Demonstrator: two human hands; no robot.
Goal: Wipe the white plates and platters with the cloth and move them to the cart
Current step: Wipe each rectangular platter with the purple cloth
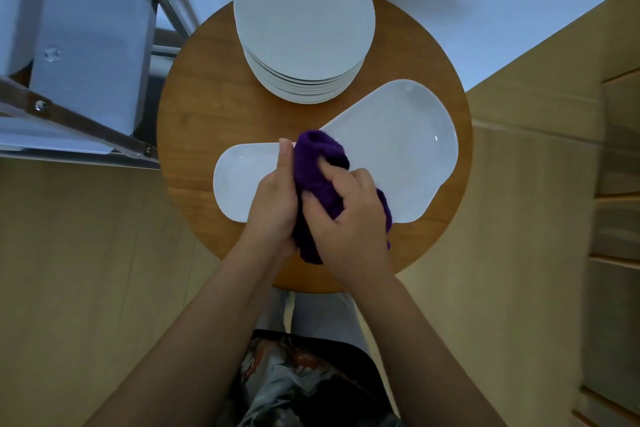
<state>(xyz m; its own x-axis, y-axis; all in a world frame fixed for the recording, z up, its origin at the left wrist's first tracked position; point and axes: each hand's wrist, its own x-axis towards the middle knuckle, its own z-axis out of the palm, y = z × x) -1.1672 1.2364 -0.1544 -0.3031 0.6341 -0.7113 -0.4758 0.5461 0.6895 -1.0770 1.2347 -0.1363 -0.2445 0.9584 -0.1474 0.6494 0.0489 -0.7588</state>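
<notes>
Both hands at frame centre bunching a purple cloth, left hand and right hand each curled round it, over two white platters (overlapping) on a round wooden table, stack of white plates beyond, metal cart upper left

— Where am I looking from the head camera?
— I'd say a dining or restaurant service area: a stack of white plates and two platters sit on a small round wooden surface, with pale wood flooring around it and a metal-framed cart just beside it.
</notes>
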